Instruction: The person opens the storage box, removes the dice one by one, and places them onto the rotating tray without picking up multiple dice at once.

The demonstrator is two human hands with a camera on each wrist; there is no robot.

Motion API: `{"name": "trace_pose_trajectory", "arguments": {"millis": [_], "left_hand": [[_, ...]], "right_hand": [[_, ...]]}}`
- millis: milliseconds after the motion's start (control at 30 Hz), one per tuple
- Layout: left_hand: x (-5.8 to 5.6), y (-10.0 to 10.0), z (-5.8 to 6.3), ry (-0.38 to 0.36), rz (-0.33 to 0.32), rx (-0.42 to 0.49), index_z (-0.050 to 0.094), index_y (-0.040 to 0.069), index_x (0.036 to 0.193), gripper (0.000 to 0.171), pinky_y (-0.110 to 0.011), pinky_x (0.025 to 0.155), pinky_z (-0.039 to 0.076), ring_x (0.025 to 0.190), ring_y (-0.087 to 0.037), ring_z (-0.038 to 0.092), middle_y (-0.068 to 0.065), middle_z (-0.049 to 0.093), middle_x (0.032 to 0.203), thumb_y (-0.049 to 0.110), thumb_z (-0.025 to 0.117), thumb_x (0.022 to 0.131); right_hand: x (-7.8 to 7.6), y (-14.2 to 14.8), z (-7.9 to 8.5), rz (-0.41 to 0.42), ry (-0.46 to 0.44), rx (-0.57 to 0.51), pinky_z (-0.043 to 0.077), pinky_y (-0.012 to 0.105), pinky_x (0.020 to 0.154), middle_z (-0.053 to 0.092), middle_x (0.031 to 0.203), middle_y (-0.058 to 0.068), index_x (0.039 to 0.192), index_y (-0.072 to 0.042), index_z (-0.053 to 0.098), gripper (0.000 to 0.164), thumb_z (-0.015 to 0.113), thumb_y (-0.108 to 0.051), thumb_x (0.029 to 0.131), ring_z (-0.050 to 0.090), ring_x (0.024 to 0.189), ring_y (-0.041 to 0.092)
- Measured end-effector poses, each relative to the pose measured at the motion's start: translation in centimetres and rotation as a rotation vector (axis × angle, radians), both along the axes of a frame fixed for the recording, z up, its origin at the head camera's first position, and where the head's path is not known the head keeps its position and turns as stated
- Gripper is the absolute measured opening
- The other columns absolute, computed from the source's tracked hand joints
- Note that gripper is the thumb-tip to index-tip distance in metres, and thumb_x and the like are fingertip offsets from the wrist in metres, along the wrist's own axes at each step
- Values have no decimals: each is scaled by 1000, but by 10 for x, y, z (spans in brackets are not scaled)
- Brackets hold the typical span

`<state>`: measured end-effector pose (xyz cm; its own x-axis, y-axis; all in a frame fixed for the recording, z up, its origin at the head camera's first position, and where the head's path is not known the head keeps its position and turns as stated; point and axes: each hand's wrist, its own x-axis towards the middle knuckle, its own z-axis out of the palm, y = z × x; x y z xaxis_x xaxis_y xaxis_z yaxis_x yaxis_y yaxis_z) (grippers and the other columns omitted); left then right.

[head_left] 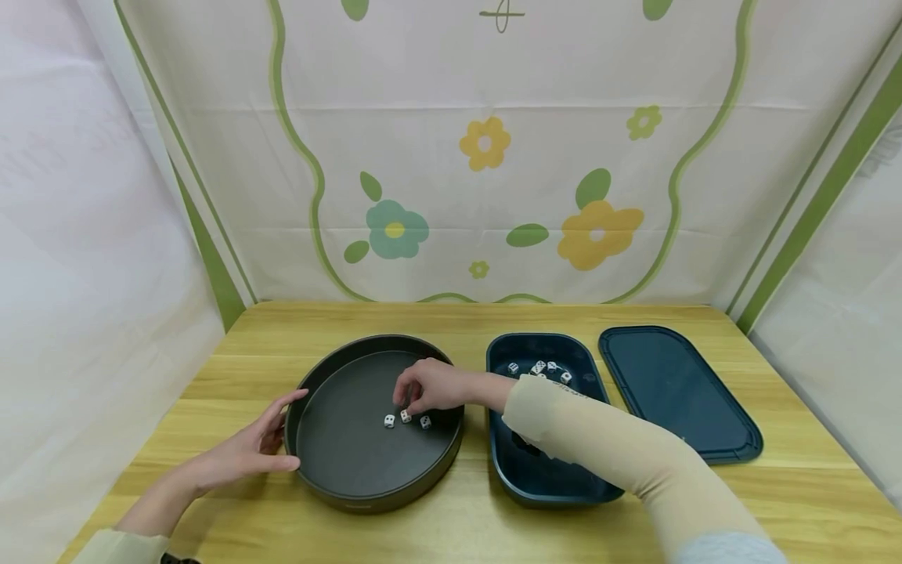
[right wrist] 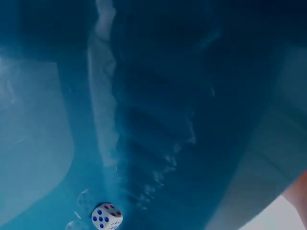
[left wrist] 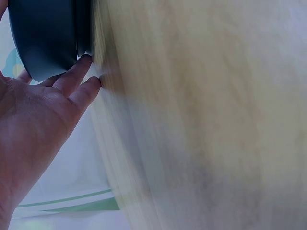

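Note:
A round dark pan (head_left: pixel 359 470) stands on the wooden table at centre left. My left hand (head_left: pixel 243 450) rests against its left side, fingers spread, with the index finger on the rim and the thumb against the wall. In the left wrist view the fingers (left wrist: pixel 76 79) lie nearly straight under the pan's wall (left wrist: pixel 43 38). Reaching over the pan's right rim, my right hand (head_left: pixel 437 385) pinches a white die (head_left: pixel 405 417) close to the pan's floor. One die (head_left: pixel 390 421) lies to its left, another die (head_left: pixel 426 422) to its right.
Right of the pan is a dark blue rectangular container (head_left: pixel 503 462) with several dice (head_left: pixel 539 366) at its far end; my right forearm crosses over it. A die (right wrist: pixel 107 216) shows inside it in the right wrist view. A flat blue lid (head_left: pixel 676 392) lies farther right.

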<state>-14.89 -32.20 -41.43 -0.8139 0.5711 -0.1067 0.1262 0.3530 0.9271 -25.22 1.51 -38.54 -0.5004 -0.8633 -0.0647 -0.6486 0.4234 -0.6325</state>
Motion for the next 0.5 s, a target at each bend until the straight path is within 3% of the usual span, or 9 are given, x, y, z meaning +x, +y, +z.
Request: {"name": "trace_pose_trajectory", "arguments": {"millis": [100,500], "left_hand": [[-1,0,-1,-8,-8,16,0,9,155,86,-19,94,40,122,1,44,-42,11,148,2,61,94],[-3,0,1,-35,-14,30,0,10,155,86,-18,95,38,123,4,41,-42,8,148,3,60,94]], "right_hand": [[1,2,1,-1,-6,-14,48,19,74,68,99,-1,103,-7,71,17,73,-3,87,60,81,2],[4,36,24,-28,-37,-40,49,22,77,67,104,5,106,-3,69,18,70,-4,89,59,85,6]]}}
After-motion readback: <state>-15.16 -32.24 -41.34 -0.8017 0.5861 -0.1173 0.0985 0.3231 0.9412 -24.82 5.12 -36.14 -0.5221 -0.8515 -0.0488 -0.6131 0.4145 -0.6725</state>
